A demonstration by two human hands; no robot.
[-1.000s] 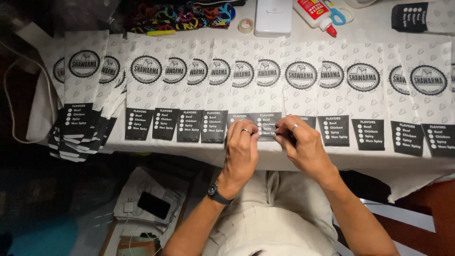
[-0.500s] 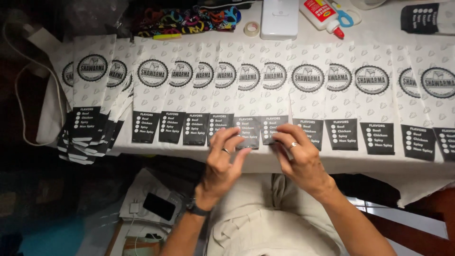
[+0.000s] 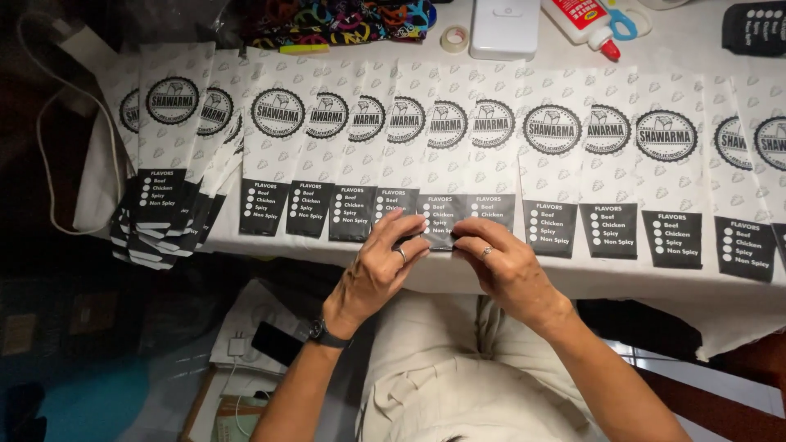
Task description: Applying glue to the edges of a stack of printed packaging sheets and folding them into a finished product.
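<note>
Hands meet at the near edge of the surface (image 3: 704,41), both pinching the black lower end of one paper bag (image 3: 446,176). The left hand (image 3: 378,266), with a ring on one finger and a dark watch (image 3: 326,334) on the wrist, has its fingertips curled onto the bag's bottom corner. The right hand (image 3: 503,266), also ringed, grips the same bottom edge from the other side, thumb and fingers closed on the paper, so the two hands nearly touch.

That bag lies flat in the middle of a long overlapping row of bags (image 3: 622,172), each white with a round black emblem above and a black panel with a short list of dots below. The row runs across the whole surface, each bag partly covering its neighbour, their black ends hanging just past the near edge. At the far left, a thicker stack of bags (image 3: 168,188) fans out and droops over the edge.

Behind the row, along the far side, sit a roll of tape (image 3: 454,37), a white box (image 3: 503,24), a glue bottle (image 3: 585,23) with a red tip, blue-handled scissors (image 3: 626,20) and a heap of colourful cords (image 3: 344,20). A black device (image 3: 753,29) lies at the far right corner. Below the surface, the person's light trousers (image 3: 434,368) show, and a dark phone (image 3: 274,344) rests on papers beside the left forearm.
</note>
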